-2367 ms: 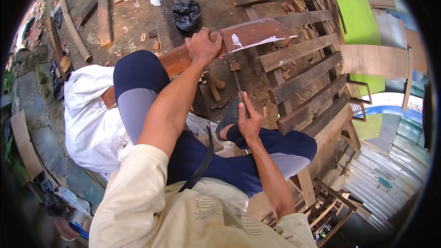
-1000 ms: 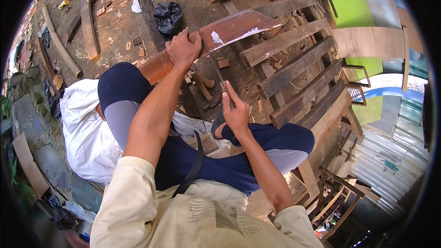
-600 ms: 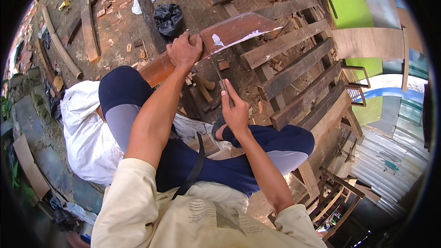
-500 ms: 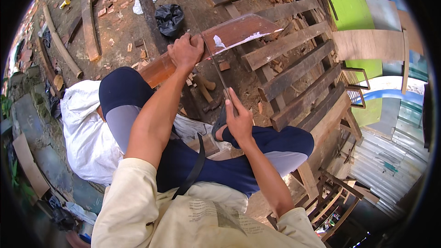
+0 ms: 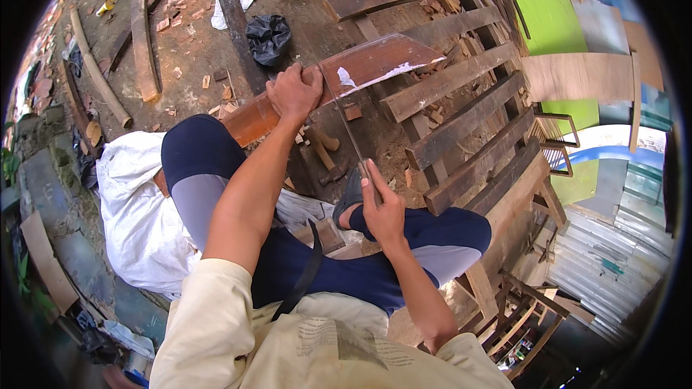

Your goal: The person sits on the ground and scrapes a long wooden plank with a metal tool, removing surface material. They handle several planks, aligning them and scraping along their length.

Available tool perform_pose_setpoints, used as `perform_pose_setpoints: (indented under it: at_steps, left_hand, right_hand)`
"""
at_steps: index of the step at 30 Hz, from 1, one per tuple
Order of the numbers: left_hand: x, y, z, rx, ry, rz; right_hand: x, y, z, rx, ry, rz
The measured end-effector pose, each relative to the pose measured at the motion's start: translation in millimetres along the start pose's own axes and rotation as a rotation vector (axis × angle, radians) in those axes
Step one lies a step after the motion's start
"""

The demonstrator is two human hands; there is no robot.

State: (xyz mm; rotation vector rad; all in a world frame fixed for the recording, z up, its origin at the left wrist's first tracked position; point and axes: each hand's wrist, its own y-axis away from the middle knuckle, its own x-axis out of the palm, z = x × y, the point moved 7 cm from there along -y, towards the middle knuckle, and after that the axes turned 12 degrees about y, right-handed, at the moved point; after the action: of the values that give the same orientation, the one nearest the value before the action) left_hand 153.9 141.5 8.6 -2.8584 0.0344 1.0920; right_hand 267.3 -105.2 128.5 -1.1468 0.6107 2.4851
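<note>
A reddish-brown board (image 5: 386,55) with patches of white on its near edge lies slantwise in front of me. My left hand (image 5: 295,94) is closed over the board, left of the saw. In my right hand (image 5: 382,205), the fingers wrap round the handle of a handsaw, its forefinger stretched along it. The narrow saw blade (image 5: 349,128), seen almost edge-on, runs from that hand up to the board and crosses it just right of my left hand. How deep the blade sits in the wood I cannot tell.
A dark slatted wooden frame (image 5: 461,83) stands to the right, partly under the board. A black plastic bag (image 5: 267,39) and loose timber strips (image 5: 143,43) lie on the littered ground. A wooden-handled tool (image 5: 322,145) is below the board. White cloth (image 5: 133,209) lies by my left knee.
My right hand has drawn the saw back toward my body along its length. My left hand stays on the board. The whole view has shifted slightly.
</note>
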Motion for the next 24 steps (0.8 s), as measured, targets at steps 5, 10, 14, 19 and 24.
perform_pose_setpoints:
  at_steps: [5,10,14,19,24]
  left_hand:
    - [4,0,-1,0.024,0.016,-0.023]
    - [1,0,3,0.003,0.010,-0.018]
    - [3,0,-3,0.021,0.013,-0.024]
    - [4,5,-7,0.029,0.015,-0.018]
    - [4,12,8,-0.010,0.029,0.035]
  right_hand:
    - [18,-38,10,-0.049,0.010,-0.061]
    - [5,-15,9,-0.007,-0.015,0.006]
    - [-3,4,-2,0.015,-0.022,0.005]
    - [14,-59,20,-0.017,-0.034,-0.025]
    - [-6,-62,14,-0.013,-0.373,0.001]
